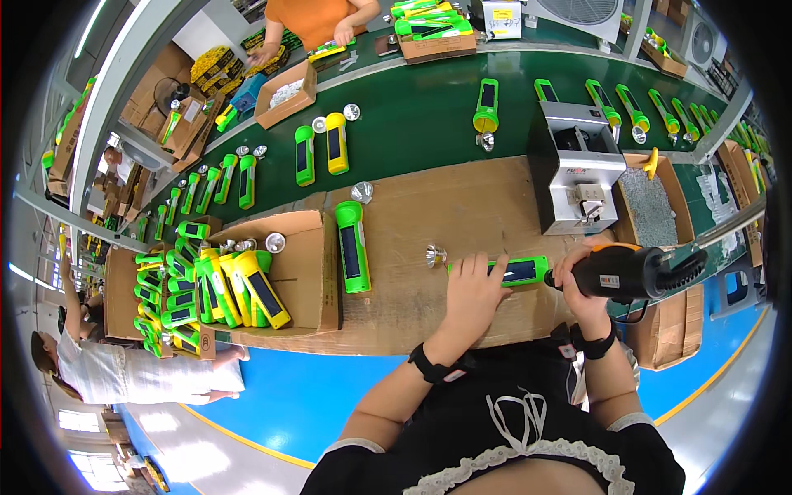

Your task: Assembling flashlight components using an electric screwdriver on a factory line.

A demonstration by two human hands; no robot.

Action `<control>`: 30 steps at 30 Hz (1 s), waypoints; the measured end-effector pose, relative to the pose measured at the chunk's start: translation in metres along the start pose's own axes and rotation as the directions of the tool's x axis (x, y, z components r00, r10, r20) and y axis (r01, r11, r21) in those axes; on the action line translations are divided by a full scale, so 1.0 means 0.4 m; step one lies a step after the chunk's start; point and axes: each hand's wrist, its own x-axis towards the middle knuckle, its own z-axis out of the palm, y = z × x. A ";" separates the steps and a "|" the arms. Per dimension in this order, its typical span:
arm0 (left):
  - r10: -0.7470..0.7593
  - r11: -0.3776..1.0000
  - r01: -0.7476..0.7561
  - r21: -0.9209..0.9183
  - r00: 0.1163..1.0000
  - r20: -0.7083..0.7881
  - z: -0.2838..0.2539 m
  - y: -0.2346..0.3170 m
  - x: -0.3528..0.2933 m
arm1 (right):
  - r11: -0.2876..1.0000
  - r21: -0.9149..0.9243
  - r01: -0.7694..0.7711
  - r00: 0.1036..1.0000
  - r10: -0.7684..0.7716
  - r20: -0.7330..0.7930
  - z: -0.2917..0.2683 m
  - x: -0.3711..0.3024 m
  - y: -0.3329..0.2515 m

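Observation:
A green solar flashlight body [525, 271] lies crosswise on the cardboard sheet in front of me. My left hand [472, 299] is over its left part, the fingers gripping it against the cardboard. At the flashlight's left end sits a silver reflector [436, 256]. My right hand [581, 285] is wrapped round a black electric screwdriver [615, 272], held almost level, its tip end at the flashlight's right end. Whether the tip touches a screw is hidden. Left of my hands, another green flashlight [352, 247] stands lengthwise, its reflector [361, 192] beyond it.
A silver-black screw feeder [577, 165] stands at the right, beside a carton of small metal screws [656, 202]. Cartons with green and yellow flashlights [268, 289] are at the left. Behind runs a green conveyor [412, 107] with more flashlights; a person in orange [318, 21] works across it.

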 end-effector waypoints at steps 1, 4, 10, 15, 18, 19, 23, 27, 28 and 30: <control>0.009 1.000 -0.009 -0.006 1.000 0.004 -0.001 0.003 -0.004 | 0.999 -0.047 0.001 1.000 0.000 0.023 -0.007 0.005 -0.013; -0.039 0.998 0.037 0.051 0.999 0.025 -0.011 -0.003 -0.005 | 0.980 0.118 0.157 0.981 -0.142 -0.130 -0.009 0.072 -0.085; -0.125 0.992 0.119 0.050 0.981 0.145 -0.066 0.013 -0.045 | 0.950 -0.031 0.310 0.894 -0.302 -0.332 -0.069 0.223 -0.108; -0.155 0.988 0.155 0.006 0.978 0.142 -0.073 0.031 -0.064 | 0.977 -0.076 0.198 0.917 -0.212 -0.339 -0.090 0.254 -0.069; -0.141 0.990 0.138 0.038 0.986 0.090 -0.064 0.043 -0.065 | 0.993 -0.078 0.092 0.940 -0.113 -0.322 -0.096 0.257 -0.061; -0.105 0.992 0.102 0.074 0.994 0.039 -0.059 0.046 -0.062 | 0.994 -0.076 0.084 0.943 -0.104 -0.315 -0.095 0.258 -0.061; -0.056 0.994 0.059 -0.090 0.998 0.026 -0.029 0.068 -0.021 | 0.995 -0.043 0.086 0.953 -0.095 -0.287 -0.086 0.247 -0.069; -0.028 0.970 0.045 -0.239 0.997 0.073 0.016 0.069 -0.010 | 0.975 0.221 0.032 0.977 0.016 -0.213 -0.051 0.166 -0.094; -0.050 0.965 0.067 -0.255 0.996 0.072 0.019 0.068 -0.014 | 0.976 0.214 0.041 0.983 -0.002 -0.183 -0.037 0.138 -0.092; -0.062 0.964 0.078 -0.254 0.996 0.068 0.015 0.074 -0.023 | 0.980 0.192 0.053 0.992 -0.029 -0.126 -0.013 0.090 -0.100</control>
